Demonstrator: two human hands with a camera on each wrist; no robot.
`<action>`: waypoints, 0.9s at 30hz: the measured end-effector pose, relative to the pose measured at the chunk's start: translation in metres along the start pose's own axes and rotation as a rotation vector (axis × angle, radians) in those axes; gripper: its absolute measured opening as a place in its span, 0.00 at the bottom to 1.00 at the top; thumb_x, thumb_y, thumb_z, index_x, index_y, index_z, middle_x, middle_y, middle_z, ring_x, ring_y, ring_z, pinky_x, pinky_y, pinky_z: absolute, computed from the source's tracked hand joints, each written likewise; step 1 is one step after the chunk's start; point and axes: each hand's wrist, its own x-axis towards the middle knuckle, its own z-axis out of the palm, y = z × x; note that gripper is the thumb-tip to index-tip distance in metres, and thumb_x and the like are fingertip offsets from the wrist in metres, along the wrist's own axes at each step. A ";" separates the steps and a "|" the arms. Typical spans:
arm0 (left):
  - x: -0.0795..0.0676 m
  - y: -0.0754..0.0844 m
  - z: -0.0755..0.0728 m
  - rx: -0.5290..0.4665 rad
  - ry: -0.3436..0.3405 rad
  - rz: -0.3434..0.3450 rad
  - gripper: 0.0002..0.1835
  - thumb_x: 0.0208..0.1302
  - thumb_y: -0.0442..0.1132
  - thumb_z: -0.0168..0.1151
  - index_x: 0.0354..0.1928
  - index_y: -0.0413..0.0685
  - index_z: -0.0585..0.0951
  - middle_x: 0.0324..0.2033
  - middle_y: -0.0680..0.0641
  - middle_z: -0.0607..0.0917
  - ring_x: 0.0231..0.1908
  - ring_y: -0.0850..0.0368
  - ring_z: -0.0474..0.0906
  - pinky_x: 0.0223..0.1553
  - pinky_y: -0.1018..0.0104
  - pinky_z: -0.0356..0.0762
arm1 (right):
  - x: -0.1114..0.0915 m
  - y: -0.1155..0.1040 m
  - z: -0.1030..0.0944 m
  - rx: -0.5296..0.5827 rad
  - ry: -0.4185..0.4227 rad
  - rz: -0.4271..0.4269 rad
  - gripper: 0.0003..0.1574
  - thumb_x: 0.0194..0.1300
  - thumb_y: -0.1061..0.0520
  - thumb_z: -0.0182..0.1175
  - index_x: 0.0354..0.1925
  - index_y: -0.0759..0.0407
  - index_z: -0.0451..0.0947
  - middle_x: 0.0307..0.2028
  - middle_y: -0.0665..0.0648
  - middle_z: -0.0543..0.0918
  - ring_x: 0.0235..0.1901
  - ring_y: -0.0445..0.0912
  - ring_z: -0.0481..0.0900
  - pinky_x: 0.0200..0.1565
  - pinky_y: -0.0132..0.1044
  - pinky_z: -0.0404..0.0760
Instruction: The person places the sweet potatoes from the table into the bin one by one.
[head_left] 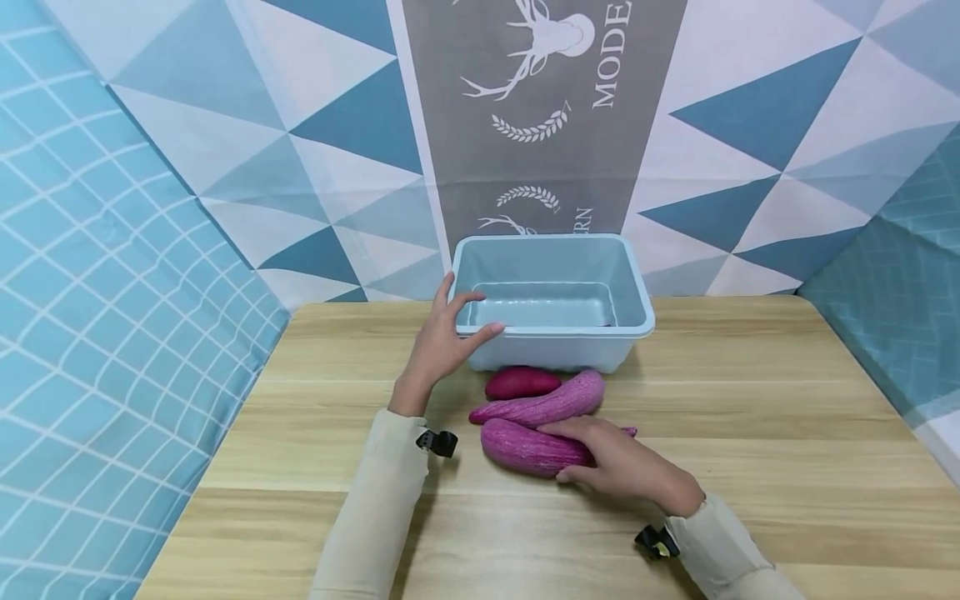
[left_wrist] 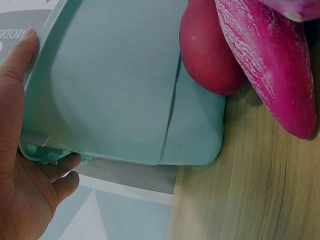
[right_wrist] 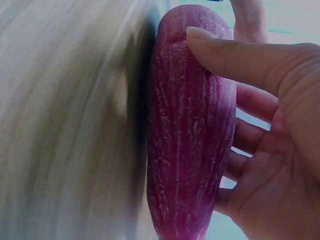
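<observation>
A light blue plastic bin [head_left: 555, 332] stands at the back of the table. My left hand [head_left: 442, 337] holds its front left corner, thumb along the front rim; the left wrist view shows fingertips [left_wrist: 68, 164] around the corner. In front of the bin lie a smooth, dark reddish sweet potato [head_left: 522, 382] and a longer purple sweet potato [head_left: 551, 407] with pale streaks. Closest to me is another streaked purple sweet potato [head_left: 525, 447], which my right hand [head_left: 618, 462] grips, thumb [right_wrist: 225, 55] on one side and fingers on the other, partly hidden behind it.
The wooden table [head_left: 322, 467] extends to both sides of the hands. Behind the bin hangs a patterned cloth [head_left: 540, 125] with triangles and a deer head. A blue gridded cloth [head_left: 112, 333] borders the left side.
</observation>
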 end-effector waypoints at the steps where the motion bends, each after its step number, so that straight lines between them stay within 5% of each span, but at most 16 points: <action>1: -0.001 0.000 0.000 -0.001 0.000 -0.003 0.33 0.59 0.71 0.63 0.62 0.66 0.76 0.82 0.47 0.45 0.60 0.34 0.79 0.36 0.51 0.82 | 0.000 0.000 0.000 -0.001 0.003 -0.001 0.36 0.64 0.50 0.70 0.68 0.51 0.73 0.64 0.51 0.80 0.65 0.53 0.77 0.65 0.53 0.75; 7: -0.002 -0.002 0.000 -0.014 -0.006 -0.004 0.33 0.59 0.73 0.62 0.61 0.66 0.77 0.82 0.47 0.45 0.62 0.34 0.78 0.38 0.50 0.83 | 0.001 -0.002 -0.002 -0.011 0.021 -0.010 0.38 0.63 0.51 0.70 0.69 0.51 0.72 0.65 0.51 0.79 0.66 0.52 0.77 0.65 0.52 0.75; 14: -0.002 -0.003 0.000 -0.036 0.006 -0.012 0.34 0.57 0.74 0.62 0.61 0.67 0.77 0.82 0.48 0.44 0.70 0.35 0.68 0.52 0.40 0.81 | 0.002 -0.003 -0.005 -0.035 0.077 -0.059 0.37 0.64 0.52 0.70 0.69 0.51 0.72 0.64 0.53 0.80 0.64 0.52 0.77 0.64 0.52 0.76; 27: 0.000 -0.002 0.000 -0.045 0.009 -0.006 0.31 0.59 0.67 0.66 0.61 0.65 0.77 0.82 0.46 0.45 0.72 0.33 0.64 0.57 0.37 0.78 | 0.005 -0.016 -0.027 -0.050 0.148 -0.069 0.37 0.64 0.51 0.70 0.69 0.45 0.71 0.65 0.47 0.78 0.65 0.47 0.76 0.65 0.51 0.76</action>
